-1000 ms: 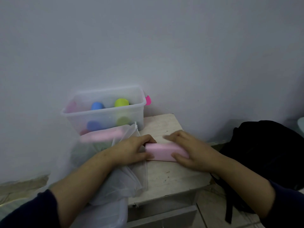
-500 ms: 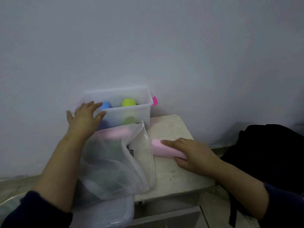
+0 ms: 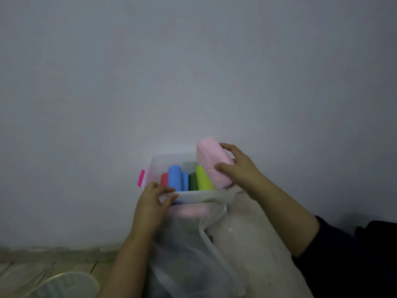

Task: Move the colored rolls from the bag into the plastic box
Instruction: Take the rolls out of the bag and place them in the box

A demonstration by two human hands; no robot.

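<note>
Head view. A pale pink cylindrical roll (image 3: 211,163), smooth and soft-looking, is held tilted above the right end of a translucent rectangular plastic box (image 3: 171,159), its lower end dipping below the rim and its upper end pointing up toward the wall. The right hand (image 3: 238,168) grips this roll, thumb on the near side and fingers curled over the far side. Inside the box stand a blue roll (image 3: 176,177), a lime-green roll (image 3: 203,178), a dark green roll (image 3: 192,181) between them, and a red roll (image 3: 164,179) at the left, only partly visible. The left hand (image 3: 152,203) holds the near rim of the box at its left part, thumb and fingers pinched over the edge. A bright pink latch (image 3: 141,178) projects from the left end wall. In front of the box, touching its near wall, lies a translucent white mesh bag (image 3: 206,244), open and slumped; a faint pink shape shows through it just below the rim, and its fabric veils the lower box front. A grey-white wall (image 3: 193,72) rises behind; a pale ribbed object (image 3: 64,286) sits at lower left on a tiled floor (image 3: 32,267).
</note>
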